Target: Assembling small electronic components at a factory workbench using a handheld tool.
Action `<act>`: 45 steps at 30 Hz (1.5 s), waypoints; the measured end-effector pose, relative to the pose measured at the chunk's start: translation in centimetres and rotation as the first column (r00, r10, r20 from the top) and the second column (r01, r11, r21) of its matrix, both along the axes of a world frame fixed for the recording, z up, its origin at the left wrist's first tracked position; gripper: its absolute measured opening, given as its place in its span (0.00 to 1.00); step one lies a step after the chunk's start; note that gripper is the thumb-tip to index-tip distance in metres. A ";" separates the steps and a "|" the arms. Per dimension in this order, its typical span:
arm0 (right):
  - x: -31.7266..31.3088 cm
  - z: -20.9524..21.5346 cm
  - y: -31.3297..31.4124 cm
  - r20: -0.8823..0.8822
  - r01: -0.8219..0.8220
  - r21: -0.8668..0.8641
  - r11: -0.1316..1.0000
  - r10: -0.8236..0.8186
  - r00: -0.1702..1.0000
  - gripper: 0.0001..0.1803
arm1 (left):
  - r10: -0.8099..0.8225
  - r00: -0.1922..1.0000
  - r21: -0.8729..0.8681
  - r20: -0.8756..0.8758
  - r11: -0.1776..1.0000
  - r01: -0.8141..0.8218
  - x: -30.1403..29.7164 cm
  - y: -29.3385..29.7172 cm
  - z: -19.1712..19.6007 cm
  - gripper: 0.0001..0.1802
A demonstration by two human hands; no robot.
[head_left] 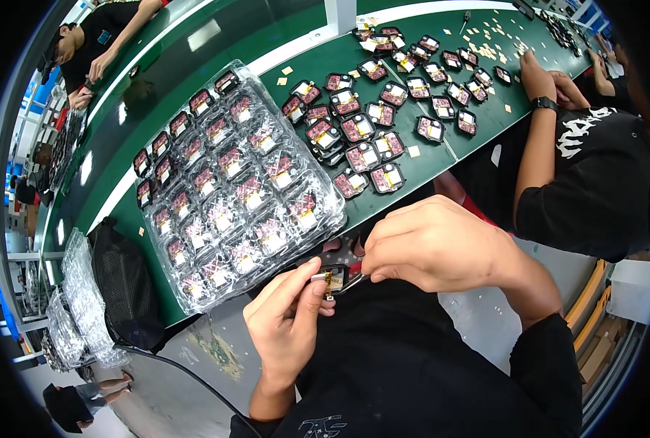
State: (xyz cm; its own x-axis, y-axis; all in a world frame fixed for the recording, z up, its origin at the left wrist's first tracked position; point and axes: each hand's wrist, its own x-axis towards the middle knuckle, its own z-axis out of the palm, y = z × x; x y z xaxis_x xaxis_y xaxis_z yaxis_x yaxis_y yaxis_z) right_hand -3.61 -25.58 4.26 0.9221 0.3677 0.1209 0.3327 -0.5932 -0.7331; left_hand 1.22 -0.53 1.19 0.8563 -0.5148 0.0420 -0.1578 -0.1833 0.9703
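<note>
The left hand [285, 314] is pinching a case [336, 280]; the right hand [436, 247], nearly closed, is holding a thin tool [355, 282].

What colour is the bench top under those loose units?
Green; the bench top shows best in the head view.

The left hand [285, 321] rises upright, its fingers [292, 285] pinched; the right hand [434, 244], wrist bent, points leftward, also pinching.
</note>
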 end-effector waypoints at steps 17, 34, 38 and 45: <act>-0.6 -0.3 0.8 0.327 0.082 -0.161 0.984 -0.025 0.945 0.06 | 0.010 0.999 -0.006 0.031 1.000 -0.010 -0.1 0.1 0.0 0.14; -2.9 0.3 4.3 0.523 0.380 -0.453 0.807 -0.104 0.846 0.10 | 0.060 0.998 -0.027 0.028 0.998 -0.059 -0.2 0.1 -0.4 0.14; -2.9 -0.1 4.4 0.452 0.334 -0.395 0.856 -0.135 0.882 0.08 | 0.070 0.997 -0.027 0.028 0.997 -0.069 -0.2 -0.1 -0.3 0.14; -2.2 -0.4 3.3 0.286 0.238 -0.270 0.933 -0.159 0.945 0.06 | 0.070 0.998 -0.037 -0.012 0.997 -0.070 -0.2 -0.1 -0.5 0.14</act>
